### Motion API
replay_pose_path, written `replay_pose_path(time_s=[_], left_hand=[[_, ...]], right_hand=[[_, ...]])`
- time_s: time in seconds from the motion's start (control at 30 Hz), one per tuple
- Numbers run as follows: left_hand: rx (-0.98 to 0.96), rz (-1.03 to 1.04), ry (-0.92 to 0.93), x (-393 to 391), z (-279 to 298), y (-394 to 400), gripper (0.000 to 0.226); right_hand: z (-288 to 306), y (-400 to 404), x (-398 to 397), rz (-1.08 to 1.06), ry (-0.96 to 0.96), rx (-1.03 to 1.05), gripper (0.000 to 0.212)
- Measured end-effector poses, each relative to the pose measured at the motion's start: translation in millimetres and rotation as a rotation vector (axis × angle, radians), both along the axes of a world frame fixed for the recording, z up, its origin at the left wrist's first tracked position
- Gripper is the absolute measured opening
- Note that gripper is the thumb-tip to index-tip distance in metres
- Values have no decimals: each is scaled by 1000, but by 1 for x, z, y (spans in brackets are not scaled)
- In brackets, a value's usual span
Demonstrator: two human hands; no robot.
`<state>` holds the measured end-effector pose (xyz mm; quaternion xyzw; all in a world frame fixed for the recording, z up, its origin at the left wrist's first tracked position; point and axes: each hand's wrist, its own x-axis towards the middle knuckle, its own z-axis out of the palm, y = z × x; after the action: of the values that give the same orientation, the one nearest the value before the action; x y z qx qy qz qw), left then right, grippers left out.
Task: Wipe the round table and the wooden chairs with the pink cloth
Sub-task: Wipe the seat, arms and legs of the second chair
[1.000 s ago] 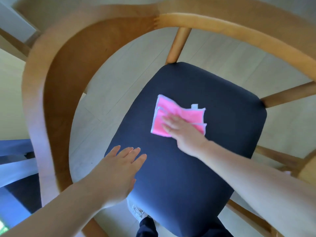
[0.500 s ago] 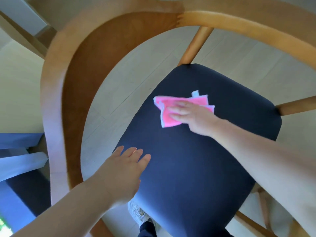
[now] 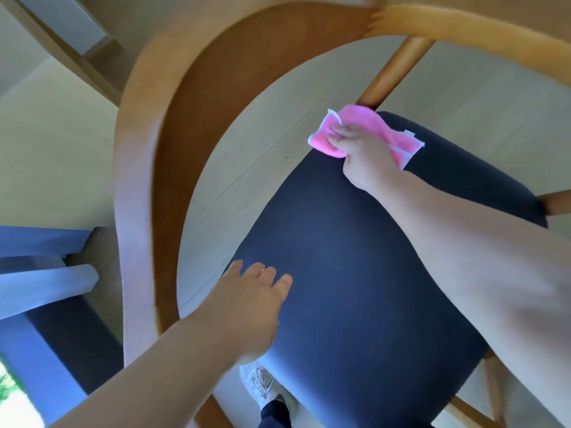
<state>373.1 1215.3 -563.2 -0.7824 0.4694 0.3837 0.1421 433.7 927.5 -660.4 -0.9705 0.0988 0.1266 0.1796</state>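
Note:
I look straight down on a wooden chair with a curved backrest rail (image 3: 145, 168) and a dark navy seat cushion (image 3: 355, 273). My right hand (image 3: 364, 156) presses the pink cloth (image 3: 401, 140) flat against the far corner of the seat, close to a round wooden spindle (image 3: 392, 72). The cloth is crumpled, and a white edge sticks out on both sides of the hand. My left hand (image 3: 247, 301) rests over the near left edge of the seat, fingers spread, holding nothing. The round table is out of view.
Pale wood floor (image 3: 247, 149) shows through the chair frame. A blue-grey piece of furniture (image 3: 40, 273) stands at the left. My white shoe (image 3: 259, 384) is on the floor below the seat's front edge. Another spindle (image 3: 556, 202) joins the seat at the right.
My right hand has slid the pink cloth from the middle of the seat up to its far corner by the spindle. My left hand stays at the near left edge.

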Motion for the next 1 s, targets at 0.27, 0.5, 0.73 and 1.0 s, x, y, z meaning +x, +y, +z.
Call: replay_pose_path(time_s=[0.27,0.5,0.73,1.0], left_hand=[[-115,-17,-46,0,14,1,52],[-255,93,-68,-3,46,15,52],[-406,230,-135,-13,82,37,42],[-595,274,-84,-46,151,45,43]], right_hand=[[-7,105,-22,376,10,173,68],[14,148,-98,185,223,572,62],[97,146,-165,-272,148,820,74],[212,172,-220,-203,46,929,58]])
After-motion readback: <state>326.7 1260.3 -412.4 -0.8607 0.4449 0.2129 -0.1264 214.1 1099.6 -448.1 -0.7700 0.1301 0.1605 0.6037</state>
